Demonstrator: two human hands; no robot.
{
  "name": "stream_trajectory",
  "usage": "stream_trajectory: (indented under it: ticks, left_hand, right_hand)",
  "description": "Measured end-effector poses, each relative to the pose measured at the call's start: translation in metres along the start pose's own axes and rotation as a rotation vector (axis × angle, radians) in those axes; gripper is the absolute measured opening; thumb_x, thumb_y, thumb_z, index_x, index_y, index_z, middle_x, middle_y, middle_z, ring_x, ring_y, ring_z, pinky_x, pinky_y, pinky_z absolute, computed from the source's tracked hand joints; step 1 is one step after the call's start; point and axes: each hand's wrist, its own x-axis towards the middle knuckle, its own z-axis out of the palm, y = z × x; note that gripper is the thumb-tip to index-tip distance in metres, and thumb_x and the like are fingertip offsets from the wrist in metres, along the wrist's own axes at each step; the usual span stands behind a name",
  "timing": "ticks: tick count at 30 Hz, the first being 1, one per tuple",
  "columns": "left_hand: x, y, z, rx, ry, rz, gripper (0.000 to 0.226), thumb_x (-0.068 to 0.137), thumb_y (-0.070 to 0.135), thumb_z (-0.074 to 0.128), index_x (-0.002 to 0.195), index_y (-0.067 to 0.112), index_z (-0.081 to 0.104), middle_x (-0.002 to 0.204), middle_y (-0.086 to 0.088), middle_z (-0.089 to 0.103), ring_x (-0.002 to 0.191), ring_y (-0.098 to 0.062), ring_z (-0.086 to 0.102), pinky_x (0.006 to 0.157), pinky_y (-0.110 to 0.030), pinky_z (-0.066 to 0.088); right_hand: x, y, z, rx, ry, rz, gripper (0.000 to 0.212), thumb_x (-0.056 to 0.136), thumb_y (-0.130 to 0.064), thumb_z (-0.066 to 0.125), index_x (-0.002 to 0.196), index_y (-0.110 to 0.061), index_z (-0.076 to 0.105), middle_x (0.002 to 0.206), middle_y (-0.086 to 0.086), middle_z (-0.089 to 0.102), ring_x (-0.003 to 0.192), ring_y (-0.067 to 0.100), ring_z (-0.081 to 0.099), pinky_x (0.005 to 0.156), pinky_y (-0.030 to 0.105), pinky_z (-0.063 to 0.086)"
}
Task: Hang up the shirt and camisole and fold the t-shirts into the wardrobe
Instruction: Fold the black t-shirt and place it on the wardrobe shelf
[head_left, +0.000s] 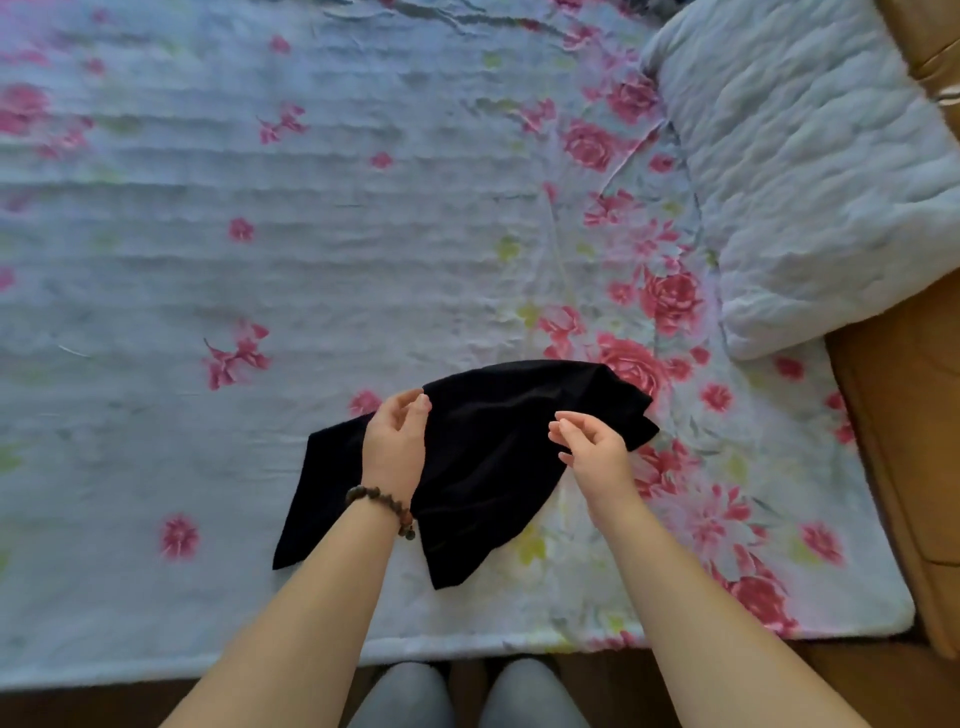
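Observation:
A black garment (488, 467), loosely folded and creased, lies on the floral bed sheet (260, 234) near the bed's front edge. My left hand (395, 436), with a bead bracelet on its wrist, hovers over the garment's left part, fingers loosely curled by its upper edge. Over the garment's right part is my right hand (587, 447), fingers relaxed and slightly bent. Neither hand plainly grips the fabric. One corner of the garment sticks out to the lower left, under my left forearm.
A white quilted blanket (810, 171) is piled at the bed's right end. A brown wooden bed frame (893, 467) runs along the right side. My knees in grey trousers (467, 696) stand at the bed's front edge.

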Motion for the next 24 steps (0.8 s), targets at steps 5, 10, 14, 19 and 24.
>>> stream_trajectory:
  ticks: [5,10,14,19,24]
  left_hand:
    - [0.014,-0.053,0.028,0.582,-0.107,0.138,0.04,0.083,0.035,0.07,0.119,0.024,0.059,0.119,0.011,0.055,0.11,-0.005,0.051,0.095,-0.021,0.041]
    - [0.022,-0.11,0.065,0.994,-0.238,0.112,0.066,0.079,0.052,0.068,0.136,0.029,0.047,0.144,0.007,0.038,0.134,-0.013,0.035,0.11,-0.031,0.033]
    - [0.032,-0.151,0.087,1.242,-0.256,0.07,0.086,0.081,0.055,0.063,0.15,0.033,0.016,0.159,0.001,0.009,0.146,-0.021,0.006,0.115,-0.036,0.02]
    - [0.043,-0.185,0.095,1.295,-0.17,0.047,0.063,0.087,0.041,0.063,0.142,0.028,0.033,0.143,0.0,0.034,0.129,-0.02,0.035,0.103,-0.031,0.035]
    - [0.052,-0.188,0.089,1.141,-0.103,0.075,0.017,0.092,0.032,0.056,0.106,0.023,0.061,0.101,0.007,0.059,0.094,-0.016,0.053,0.078,-0.028,0.043]
  right_hand:
    - [0.049,0.024,-0.017,-0.662,-0.203,-0.233,0.046,0.088,-0.022,0.064,0.132,-0.027,0.052,0.138,-0.009,0.044,0.125,0.008,0.041,0.104,0.028,0.037]
    - [0.097,0.062,-0.019,-1.166,-0.367,-0.336,0.064,0.086,-0.017,0.065,0.141,-0.038,0.038,0.158,-0.01,0.013,0.145,0.015,0.011,0.117,0.038,0.018]
    - [0.134,0.087,-0.016,-1.399,-0.387,-0.418,0.085,0.087,-0.008,0.059,0.148,-0.043,0.012,0.16,-0.007,-0.01,0.147,0.018,-0.009,0.119,0.042,0.008]
    - [0.168,0.114,-0.011,-1.458,-0.334,-0.417,0.09,0.081,0.01,0.049,0.149,-0.039,0.015,0.16,-0.003,-0.002,0.147,0.022,0.0,0.116,0.038,0.02]
    - [0.189,0.121,-0.008,-1.172,-0.224,-0.495,0.042,0.083,0.005,0.054,0.118,-0.015,0.065,0.109,0.003,0.06,0.112,0.022,0.048,0.081,0.034,0.049]
